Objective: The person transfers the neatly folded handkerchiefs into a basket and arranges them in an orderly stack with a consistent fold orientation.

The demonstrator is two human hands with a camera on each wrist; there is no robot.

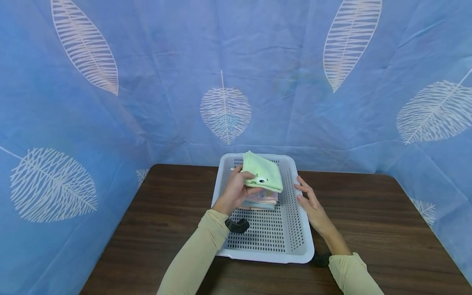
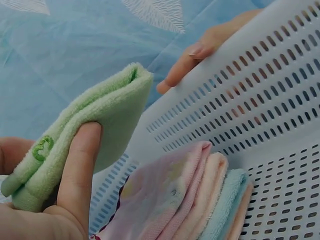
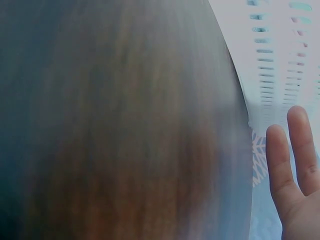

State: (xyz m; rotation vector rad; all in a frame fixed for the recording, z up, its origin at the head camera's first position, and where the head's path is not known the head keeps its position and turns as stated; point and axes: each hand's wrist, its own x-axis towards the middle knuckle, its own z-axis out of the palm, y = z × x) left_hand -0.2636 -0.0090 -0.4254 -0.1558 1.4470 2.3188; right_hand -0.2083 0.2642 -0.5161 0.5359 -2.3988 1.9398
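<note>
In the head view my left hand pinches a folded light-green towel with an embroidered eye, above the white basket. Under it, a stack of folded towels lies in the basket; the left wrist view shows pink, peach and blue layers, a pink towel uppermost. There the thumb and fingers grip the green towel along its folded edge. My right hand is at the basket's right rim, fingers extended and apart, holding nothing. In the right wrist view two straight fingers show beside the basket wall.
The perforated basket stands on a dark wooden table. A blue curtain with white leaf prints hangs behind and at both sides. Dark bands sit at the wrists.
</note>
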